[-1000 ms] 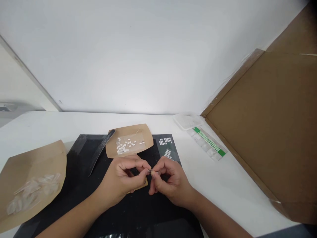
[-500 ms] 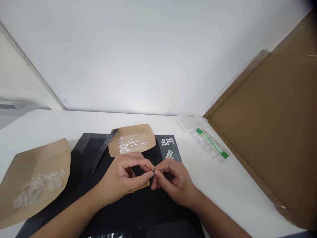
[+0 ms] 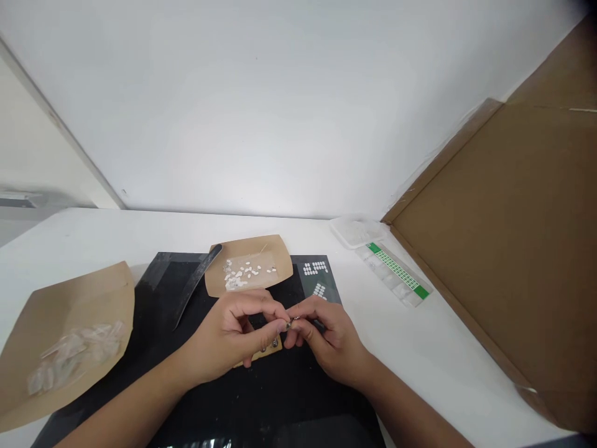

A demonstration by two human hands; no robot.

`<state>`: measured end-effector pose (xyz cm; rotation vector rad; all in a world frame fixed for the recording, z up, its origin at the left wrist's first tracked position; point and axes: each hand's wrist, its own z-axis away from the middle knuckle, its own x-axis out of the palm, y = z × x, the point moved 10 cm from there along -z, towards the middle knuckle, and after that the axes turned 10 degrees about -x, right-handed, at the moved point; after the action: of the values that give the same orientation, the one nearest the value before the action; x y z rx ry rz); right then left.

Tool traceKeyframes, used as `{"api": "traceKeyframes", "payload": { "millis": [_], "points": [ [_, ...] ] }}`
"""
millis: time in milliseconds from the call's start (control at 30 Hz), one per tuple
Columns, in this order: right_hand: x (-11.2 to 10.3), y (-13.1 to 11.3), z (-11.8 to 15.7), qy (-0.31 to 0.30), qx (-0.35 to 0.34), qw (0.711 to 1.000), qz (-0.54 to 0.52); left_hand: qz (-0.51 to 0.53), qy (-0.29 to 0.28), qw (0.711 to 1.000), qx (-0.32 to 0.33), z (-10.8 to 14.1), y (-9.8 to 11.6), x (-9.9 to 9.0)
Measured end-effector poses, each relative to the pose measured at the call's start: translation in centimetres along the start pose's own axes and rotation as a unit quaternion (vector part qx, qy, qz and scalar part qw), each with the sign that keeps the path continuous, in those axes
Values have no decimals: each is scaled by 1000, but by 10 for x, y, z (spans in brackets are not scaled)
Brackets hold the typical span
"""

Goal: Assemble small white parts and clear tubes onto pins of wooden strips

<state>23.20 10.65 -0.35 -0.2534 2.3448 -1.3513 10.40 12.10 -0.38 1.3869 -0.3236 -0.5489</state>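
Observation:
Between my two hands is a tiny shiny metal piece (image 3: 290, 323), too small to identify. My left hand (image 3: 247, 326) pinches it between thumb and index finger. From the other side my right hand (image 3: 324, 333) grips the same piece, its remaining fingers curled. Just under my left hand lies a yellowish card or tray (image 3: 267, 357) with small round metallic bits on it, mostly covered by the hand. Beyond my hands a brown paper tray (image 3: 275, 249) holds small white oval pieces (image 3: 240, 274).
A black mat (image 3: 261, 410) lies under my hands, with a dark curved file (image 3: 196, 286) on it. White oval stickers (image 3: 316, 268) are at its right corner. Left, a paper tray (image 3: 93, 286) holds clear packets (image 3: 77, 351). Right: a green-striped strip (image 3: 396, 270), a clear lid (image 3: 357, 230), cardboard (image 3: 504, 249).
My fingers have shifted slightly around the small metal piece, and more of it shows. More of the yellowish card and its metallic bits is visible below my left hand.

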Motion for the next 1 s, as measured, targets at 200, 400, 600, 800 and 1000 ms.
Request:
{"api": "traceKeyframes", "payload": {
  "millis": [200,400,600,800,1000],
  "points": [
    [-11,-18,-11,12,-65,995,77,22,8,1000,-16,-2,-3,0],
    [-13,-20,-13,11,-73,995,71,26,10,999,-30,-2,-8,1],
    [-11,-22,-11,12,-97,992,74,23,10,999,-43,-1,-9,2],
    [-11,-28,-13,14,-113,990,82,26,1,998,-56,-1,-9,5],
    [-11,-26,-12,8,-102,989,102,37,-1,997,-74,-2,-14,5]
  ]
}}
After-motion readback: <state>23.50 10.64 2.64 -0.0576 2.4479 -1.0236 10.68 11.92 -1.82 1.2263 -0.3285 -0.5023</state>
